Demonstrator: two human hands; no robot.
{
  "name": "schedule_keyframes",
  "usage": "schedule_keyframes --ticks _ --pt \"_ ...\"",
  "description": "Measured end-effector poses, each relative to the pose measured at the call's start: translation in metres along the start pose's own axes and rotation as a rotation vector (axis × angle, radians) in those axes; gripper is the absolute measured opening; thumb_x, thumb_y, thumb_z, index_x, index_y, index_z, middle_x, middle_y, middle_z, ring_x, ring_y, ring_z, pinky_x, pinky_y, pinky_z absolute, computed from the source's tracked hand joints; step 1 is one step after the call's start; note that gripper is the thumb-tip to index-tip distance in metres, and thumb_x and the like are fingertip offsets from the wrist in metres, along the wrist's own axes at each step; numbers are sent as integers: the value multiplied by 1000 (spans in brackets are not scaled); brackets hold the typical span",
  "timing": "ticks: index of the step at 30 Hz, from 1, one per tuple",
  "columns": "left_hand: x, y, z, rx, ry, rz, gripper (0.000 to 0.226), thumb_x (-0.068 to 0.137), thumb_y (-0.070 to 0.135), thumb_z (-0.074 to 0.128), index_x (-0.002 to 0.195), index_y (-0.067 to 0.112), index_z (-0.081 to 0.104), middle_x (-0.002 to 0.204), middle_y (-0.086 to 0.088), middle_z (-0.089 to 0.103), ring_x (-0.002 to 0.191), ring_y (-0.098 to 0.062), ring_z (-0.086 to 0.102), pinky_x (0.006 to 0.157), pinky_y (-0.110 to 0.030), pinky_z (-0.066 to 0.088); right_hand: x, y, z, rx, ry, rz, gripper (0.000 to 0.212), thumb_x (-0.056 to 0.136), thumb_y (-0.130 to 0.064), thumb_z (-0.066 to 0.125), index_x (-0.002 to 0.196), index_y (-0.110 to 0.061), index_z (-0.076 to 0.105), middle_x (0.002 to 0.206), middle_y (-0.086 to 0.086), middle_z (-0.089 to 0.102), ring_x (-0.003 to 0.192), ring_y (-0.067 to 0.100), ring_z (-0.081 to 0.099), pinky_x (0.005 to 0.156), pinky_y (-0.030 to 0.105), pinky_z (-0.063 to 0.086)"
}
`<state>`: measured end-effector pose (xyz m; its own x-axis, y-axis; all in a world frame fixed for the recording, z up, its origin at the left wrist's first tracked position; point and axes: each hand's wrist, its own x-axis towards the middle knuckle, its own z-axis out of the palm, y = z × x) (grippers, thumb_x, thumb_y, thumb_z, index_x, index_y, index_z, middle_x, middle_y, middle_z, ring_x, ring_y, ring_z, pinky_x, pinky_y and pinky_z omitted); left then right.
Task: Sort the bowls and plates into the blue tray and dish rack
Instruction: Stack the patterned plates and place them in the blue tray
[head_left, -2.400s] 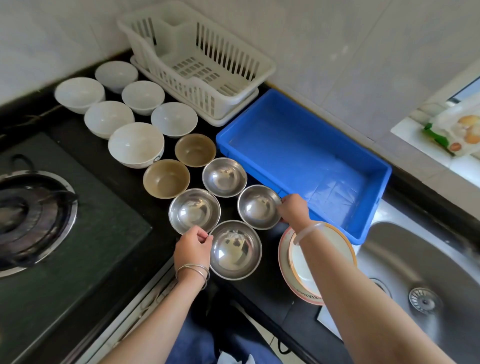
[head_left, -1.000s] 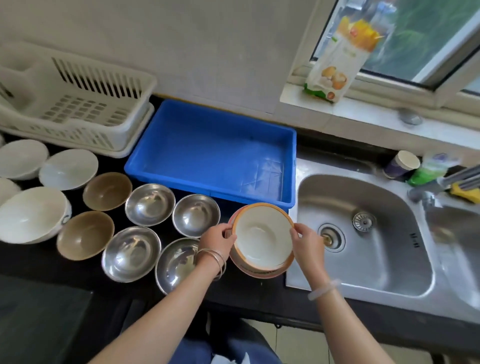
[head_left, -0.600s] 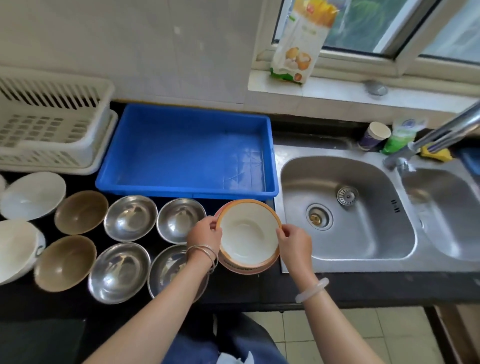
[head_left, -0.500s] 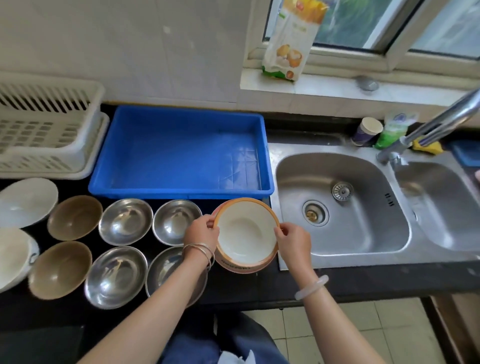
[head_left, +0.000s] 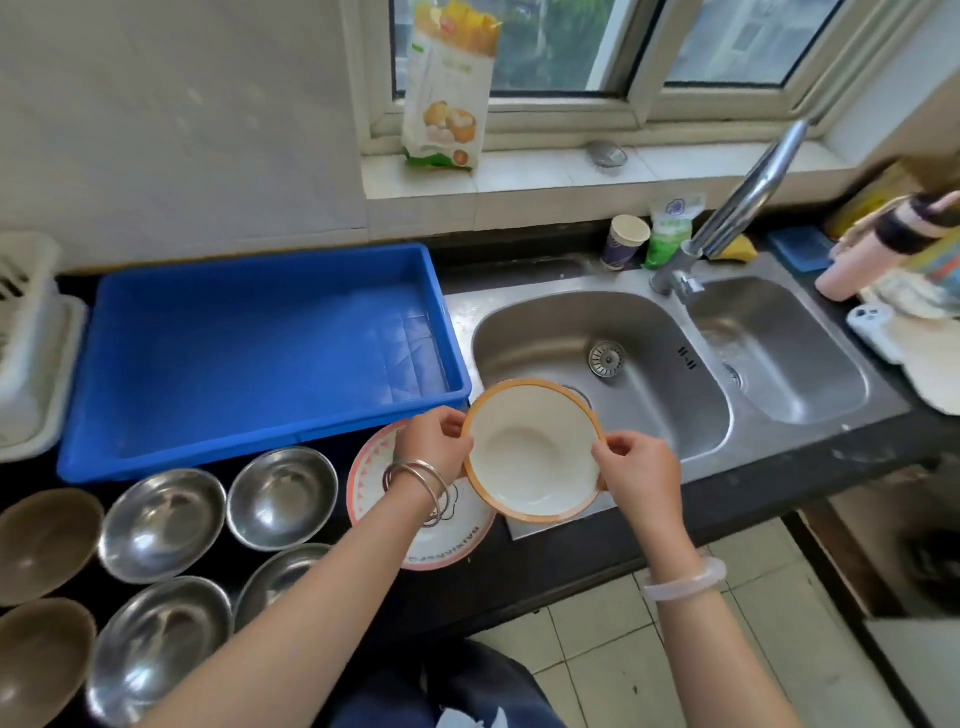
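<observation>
– Pinching the orange-rimmed plate (head_left: 532, 452) at opposite sides, you are holding it in the air over the near left corner of the sink (head_left: 649, 322). Your left hand (head_left: 434, 441) is gripping its left rim and your right hand (head_left: 636, 470) its right rim, thumbs on top.

– You are also leaving the pink-patterned plate (head_left: 462, 540) lying flat on the counter under your left wrist, just beside the steel bowls (head_left: 283, 496).

– I am guessing you are taking this one to the blue tray (head_left: 249, 447), since its right front corner is sitting just beside your left hand. The dish rack (head_left: 31, 353) is showing only at the far left edge of the counter.

– Whichever you are choosing, be carrying the plate level and raising it enough to be clearing the tray's front wall, not dragging across it.

– Be lowering it flat into a corner of the tray, so you are saving floor space for the other plate and the bowls.

– Be easing your fingers out only once the base is resting.
</observation>
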<state>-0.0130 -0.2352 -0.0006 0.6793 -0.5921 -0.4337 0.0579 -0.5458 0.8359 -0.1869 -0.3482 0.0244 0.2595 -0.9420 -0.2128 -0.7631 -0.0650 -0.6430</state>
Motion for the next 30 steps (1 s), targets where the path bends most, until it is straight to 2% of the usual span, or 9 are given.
schedule_keyframes --ticks 4,7,10,15,19,22,25,27,30 --pt "1 4 40 47 -107 -23 18 81 7 61 96 15 64 88 -2 66 83 -24 66 69 -40 60 3 33 -17 -25 29 90 15 84 -18 59 79 -12 71 68 0 68 66 16 62 52 23 43" --pt "3 -2 61 106 -131 -36 21 81 7 61 101 14 64 89 -2 65 80 -22 64 67 -34 59 5 54 -18 -27 37 140 17 85 -18 60 73 -12 70 64 0 68 59 10 59 48 19 38" --pt "6 -8 72 138 -137 -55 21 82 6 61 101 13 64 88 -2 64 78 -21 62 67 -35 59 7 70 -11 -27 28 178 24 85 -17 60 66 -6 69 60 5 67 51 12 53 48 20 41" --pt "10 -13 77 234 -134 -41 17 82 6 61 97 14 65 84 1 62 80 -21 62 75 -39 59 10 83 -1 -1 -3 194 21 86 -19 61 70 -8 69 65 6 69 61 20 65 55 24 50" --pt "11 -16 79 253 -123 -35 15 81 7 62 94 16 64 83 3 62 77 -18 60 74 -37 58 11 86 4 13 -7 185 25 86 -20 63 61 -24 62 62 -5 66 61 11 64 52 18 48" --pt "10 -16 79 243 -130 -27 16 82 8 63 96 16 64 85 3 62 79 -18 61 74 -38 58 10 88 5 33 -11 196 28 87 -21 63 61 -30 59 64 -8 66 64 11 64 57 22 53" --pt "7 -18 81 233 -123 -8 16 82 10 62 97 16 63 90 2 64 83 -18 61 79 -41 58 11 92 5 50 -25 200 19 89 -24 60 70 -29 60 70 -8 65 71 12 65 63 27 56" --pt "5 -20 81 231 -115 19 18 83 11 62 101 15 64 97 -1 67 84 -17 61 80 -40 57 11 94 4 38 -48 192 11 90 -28 57 84 -22 64 77 -9 65 75 10 63 58 19 47" --pt "2 -23 72 226 -80 30 24 84 15 61 108 15 63 104 -2 68 88 -17 61 83 -33 54 10 87 2 -35 -8 123 24 92 -34 55 108 -18 64 97 -4 67 84 9 59 65 21 43"
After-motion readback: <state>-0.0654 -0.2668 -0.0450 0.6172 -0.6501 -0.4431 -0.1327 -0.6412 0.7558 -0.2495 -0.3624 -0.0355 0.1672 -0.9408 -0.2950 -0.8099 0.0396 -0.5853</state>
